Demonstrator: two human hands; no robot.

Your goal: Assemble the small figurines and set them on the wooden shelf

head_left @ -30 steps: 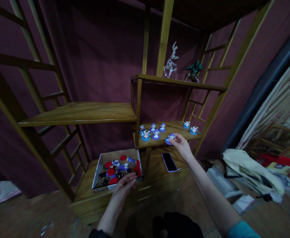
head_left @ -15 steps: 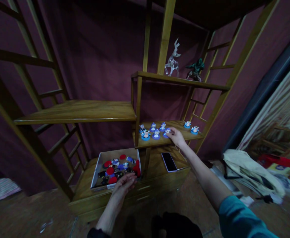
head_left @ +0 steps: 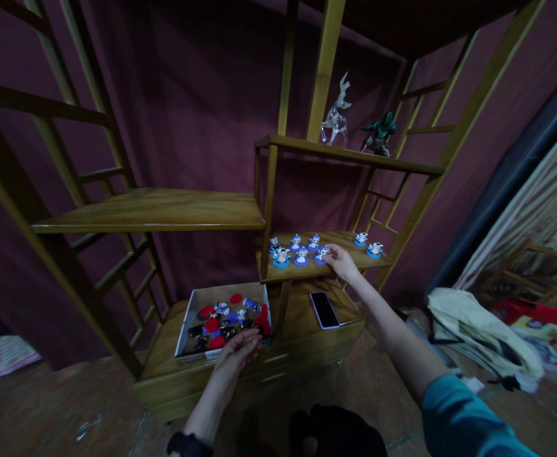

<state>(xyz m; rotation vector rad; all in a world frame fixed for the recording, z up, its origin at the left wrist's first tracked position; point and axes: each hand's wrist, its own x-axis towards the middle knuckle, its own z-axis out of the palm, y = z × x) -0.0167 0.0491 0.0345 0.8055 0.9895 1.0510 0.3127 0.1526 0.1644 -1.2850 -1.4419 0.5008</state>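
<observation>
Our right hand (head_left: 339, 261) pinches a purple figurine (head_left: 321, 254) at the shelf (head_left: 342, 240); our left hand (head_left: 238, 351), loosely open, empty, hovers by the box (head_left: 221, 294).

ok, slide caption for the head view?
Right hand holds a purple figurine on the shelf; left hand near the box.

I'm holding a smooth, plastic-looking figurine (head_left: 321, 254); smooth wood is forming the shelf (head_left: 338, 239), and the deer (head_left: 336, 120) is glinting glassily.

Head camera looks forward, down at shelving (head_left: 164, 206)
</observation>
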